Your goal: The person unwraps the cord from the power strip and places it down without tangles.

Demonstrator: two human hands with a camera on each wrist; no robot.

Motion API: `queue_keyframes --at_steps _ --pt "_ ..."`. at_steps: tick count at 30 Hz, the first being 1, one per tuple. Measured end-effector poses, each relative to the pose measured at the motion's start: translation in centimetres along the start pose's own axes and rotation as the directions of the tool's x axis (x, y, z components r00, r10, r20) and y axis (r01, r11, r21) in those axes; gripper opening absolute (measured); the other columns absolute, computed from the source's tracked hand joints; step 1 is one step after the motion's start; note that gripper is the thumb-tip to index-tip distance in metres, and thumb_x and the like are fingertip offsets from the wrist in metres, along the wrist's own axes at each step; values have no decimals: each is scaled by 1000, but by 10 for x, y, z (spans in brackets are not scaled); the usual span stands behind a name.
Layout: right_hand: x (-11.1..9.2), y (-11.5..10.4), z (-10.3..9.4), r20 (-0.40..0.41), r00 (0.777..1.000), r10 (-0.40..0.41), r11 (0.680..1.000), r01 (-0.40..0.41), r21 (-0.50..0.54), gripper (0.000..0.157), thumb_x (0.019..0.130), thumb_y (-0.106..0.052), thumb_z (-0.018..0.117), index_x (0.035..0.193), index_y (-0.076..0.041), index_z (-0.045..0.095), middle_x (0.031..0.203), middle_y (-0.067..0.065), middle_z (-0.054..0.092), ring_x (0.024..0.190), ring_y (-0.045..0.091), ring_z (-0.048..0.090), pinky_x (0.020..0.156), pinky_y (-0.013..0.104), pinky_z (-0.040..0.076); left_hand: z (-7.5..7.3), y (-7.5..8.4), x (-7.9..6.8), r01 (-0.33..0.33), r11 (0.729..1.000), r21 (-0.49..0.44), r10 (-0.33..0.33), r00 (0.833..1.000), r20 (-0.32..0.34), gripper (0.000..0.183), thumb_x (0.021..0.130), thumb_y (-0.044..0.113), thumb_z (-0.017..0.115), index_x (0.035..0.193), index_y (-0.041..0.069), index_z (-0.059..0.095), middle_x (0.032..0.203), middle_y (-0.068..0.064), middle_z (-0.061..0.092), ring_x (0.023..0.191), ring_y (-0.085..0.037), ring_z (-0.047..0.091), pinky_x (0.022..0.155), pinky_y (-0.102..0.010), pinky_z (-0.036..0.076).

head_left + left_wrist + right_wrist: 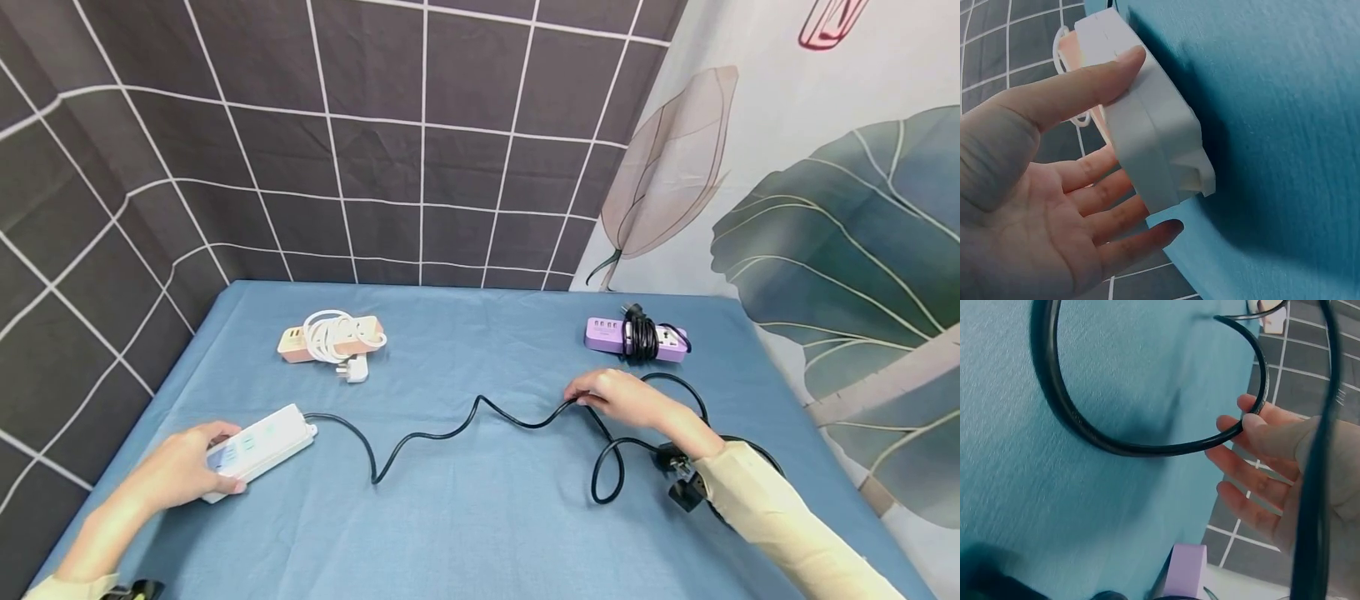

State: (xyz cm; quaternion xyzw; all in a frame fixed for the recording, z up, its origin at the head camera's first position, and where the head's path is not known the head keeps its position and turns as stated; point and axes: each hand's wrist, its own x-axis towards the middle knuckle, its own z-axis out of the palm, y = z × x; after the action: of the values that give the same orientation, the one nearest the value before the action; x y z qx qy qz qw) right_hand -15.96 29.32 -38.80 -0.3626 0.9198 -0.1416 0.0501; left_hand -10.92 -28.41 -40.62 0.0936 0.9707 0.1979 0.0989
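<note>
A white power strip (258,448) lies tilted at the left of the blue table, its black cord (442,435) running in waves to the right. My left hand (183,467) grips the strip's near end, thumb (1119,72) on one side and fingers on the other. Over at the right, my right hand (618,393) pinches the cord between thumb and fingertips (1250,422), lifting a bend of it off the cloth. Beyond that hand the cord loops, and its black plug (678,471) lies by the right forearm, partly hidden by it.
A peach power strip (345,337) wrapped in its white cord sits at the back left. At the back right is a purple power strip (603,333) bound with black cord. Dark tiled-pattern cloth (375,158) hangs behind the table (465,533).
</note>
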Motion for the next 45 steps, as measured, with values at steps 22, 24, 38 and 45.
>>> queue_keyframes --at_steps 22,24,38,45 --pt "6 -13 -11 239 970 33 991 -62 115 25 92 -22 64 115 -12 67 115 -2 69 109 18 63 92 41 49 6 6 0 -93 996 -5 92 994 -64 69 68 39 83 119 -2 60 103 -20 66 85 -22 56 68 -34 43" --pt "7 -14 -14 250 968 25 992 -55 114 26 91 -23 64 115 -13 67 115 -2 69 110 18 63 94 41 49 4 7 1 -90 996 0 90 994 -60 69 70 40 82 119 -3 60 103 -20 66 85 -23 57 68 -34 43" --pt "38 -27 -44 62 996 59 998 -57 -41 28 88 -34 67 108 -16 70 107 -5 69 100 17 62 85 36 50 -26 25 27 -122 991 52 130 974 -185 52 81 21 71 123 -7 57 118 -32 60 106 -49 57 81 -58 45" --pt "70 -38 -62 -134 987 90 990 -104 -97 20 86 -32 71 101 -19 72 101 -5 71 88 18 64 71 34 50 -40 34 51 -145 988 56 154 960 -232 56 79 21 74 123 -7 56 115 -33 60 104 -48 57 80 -58 45"
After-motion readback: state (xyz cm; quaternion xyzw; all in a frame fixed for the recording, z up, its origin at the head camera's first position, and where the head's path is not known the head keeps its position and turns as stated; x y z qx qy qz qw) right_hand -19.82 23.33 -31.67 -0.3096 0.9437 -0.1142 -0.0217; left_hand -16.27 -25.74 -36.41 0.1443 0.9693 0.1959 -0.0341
